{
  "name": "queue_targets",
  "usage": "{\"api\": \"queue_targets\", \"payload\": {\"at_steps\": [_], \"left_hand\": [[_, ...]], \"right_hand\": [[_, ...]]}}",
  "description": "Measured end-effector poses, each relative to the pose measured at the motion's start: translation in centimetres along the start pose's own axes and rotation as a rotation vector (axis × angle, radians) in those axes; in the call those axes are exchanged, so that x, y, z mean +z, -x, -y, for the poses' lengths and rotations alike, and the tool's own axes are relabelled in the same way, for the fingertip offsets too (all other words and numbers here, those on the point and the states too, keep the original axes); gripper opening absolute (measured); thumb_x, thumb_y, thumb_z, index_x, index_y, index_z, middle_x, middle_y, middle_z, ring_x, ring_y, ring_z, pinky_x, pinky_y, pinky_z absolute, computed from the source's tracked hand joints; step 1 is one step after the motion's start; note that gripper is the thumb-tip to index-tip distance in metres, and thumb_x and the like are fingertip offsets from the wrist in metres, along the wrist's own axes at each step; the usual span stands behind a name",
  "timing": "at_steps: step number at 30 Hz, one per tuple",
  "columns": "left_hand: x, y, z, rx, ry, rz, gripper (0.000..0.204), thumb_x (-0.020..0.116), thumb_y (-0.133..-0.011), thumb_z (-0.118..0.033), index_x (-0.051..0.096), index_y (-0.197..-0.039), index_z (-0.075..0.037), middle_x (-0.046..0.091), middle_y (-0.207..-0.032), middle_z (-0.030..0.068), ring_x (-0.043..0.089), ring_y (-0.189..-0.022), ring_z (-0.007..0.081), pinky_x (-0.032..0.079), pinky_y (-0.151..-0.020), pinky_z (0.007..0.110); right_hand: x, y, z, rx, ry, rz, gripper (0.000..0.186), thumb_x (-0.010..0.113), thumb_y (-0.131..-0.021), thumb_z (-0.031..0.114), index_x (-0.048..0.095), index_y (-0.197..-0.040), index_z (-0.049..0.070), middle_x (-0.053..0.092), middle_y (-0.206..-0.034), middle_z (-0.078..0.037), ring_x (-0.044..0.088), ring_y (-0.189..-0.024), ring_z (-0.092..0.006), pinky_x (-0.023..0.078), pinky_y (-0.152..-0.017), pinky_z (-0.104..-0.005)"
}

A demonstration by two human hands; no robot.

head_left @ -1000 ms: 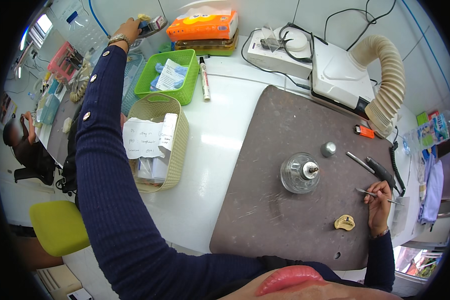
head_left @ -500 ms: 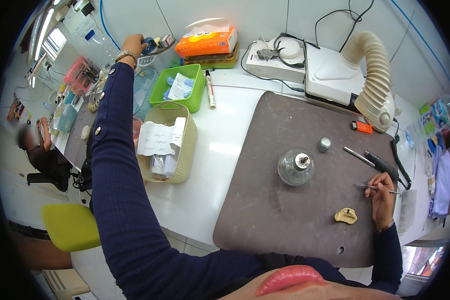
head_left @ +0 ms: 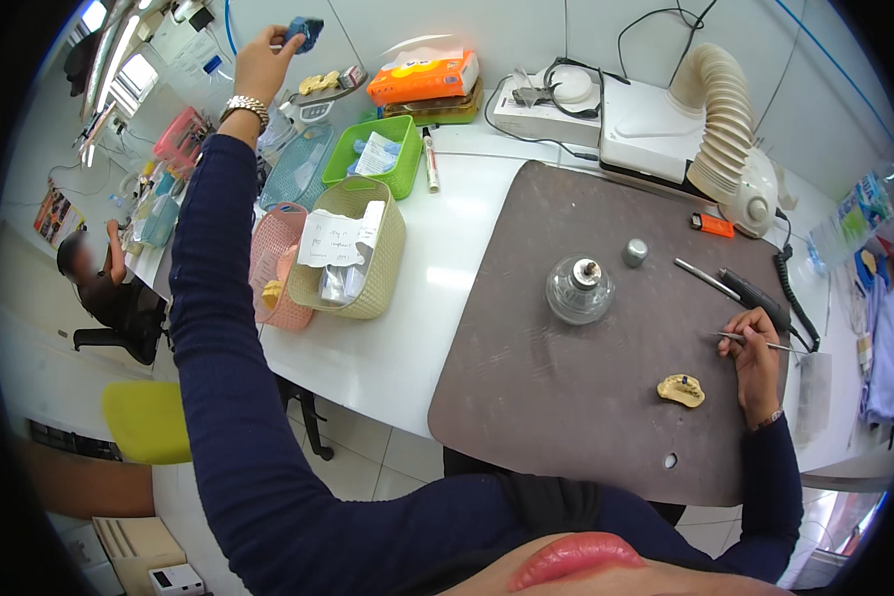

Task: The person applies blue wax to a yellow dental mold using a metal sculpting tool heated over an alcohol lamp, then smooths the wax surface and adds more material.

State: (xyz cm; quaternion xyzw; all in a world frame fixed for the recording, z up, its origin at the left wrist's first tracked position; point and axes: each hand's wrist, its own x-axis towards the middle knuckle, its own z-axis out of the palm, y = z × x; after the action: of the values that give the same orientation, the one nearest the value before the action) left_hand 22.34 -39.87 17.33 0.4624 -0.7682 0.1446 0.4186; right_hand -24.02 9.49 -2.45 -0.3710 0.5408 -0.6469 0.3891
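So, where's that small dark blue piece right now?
In the head view, the small dark blue piece is at the upper left, held in the person's left hand. In the picture, it shows just above the yellowish pieces.

bright light; glare on white tabletop (head_left: 432,288); dark, curved rim
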Motion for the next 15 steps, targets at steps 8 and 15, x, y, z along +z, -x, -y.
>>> {"api": "queue_targets", "payload": {"at_steps": [8, 15], "left_hand": [[-12.2, 7.6, -15.7, 0.273, 0.389, -0.191, 0.030, 0.070, -0.084, -0.017, 0.062, -0.110, -0.003, 0.067, -0.096, 0.0068, 0.063, -0.079, 0.0113, 0.051, -0.066, 0.025], [-13.7, 26.4, -30.7, 0.840, 0.438, 0.279, 0.031, 0.072, -0.072, -0.007, 0.065, -0.102, -0.006, 0.067, -0.101, 0.0062, 0.065, -0.096, 0.0204, 0.052, -0.074, 0.029]], "right_hand": [[-0.8, 0.2, -0.6, -0.038, -0.021, 0.038, 0.013, 0.046, -0.093, 0.016, 0.050, -0.089, 0.004, 0.056, -0.091, -0.009, 0.058, -0.077, -0.0161, 0.047, -0.071, -0.0286], [-1.1, -0.4, -1.6, -0.049, 0.001, 0.068, 0.014, 0.049, -0.095, 0.016, 0.052, -0.091, 0.003, 0.059, -0.092, -0.009, 0.061, -0.081, -0.0184, 0.049, -0.074, -0.0294]]}}
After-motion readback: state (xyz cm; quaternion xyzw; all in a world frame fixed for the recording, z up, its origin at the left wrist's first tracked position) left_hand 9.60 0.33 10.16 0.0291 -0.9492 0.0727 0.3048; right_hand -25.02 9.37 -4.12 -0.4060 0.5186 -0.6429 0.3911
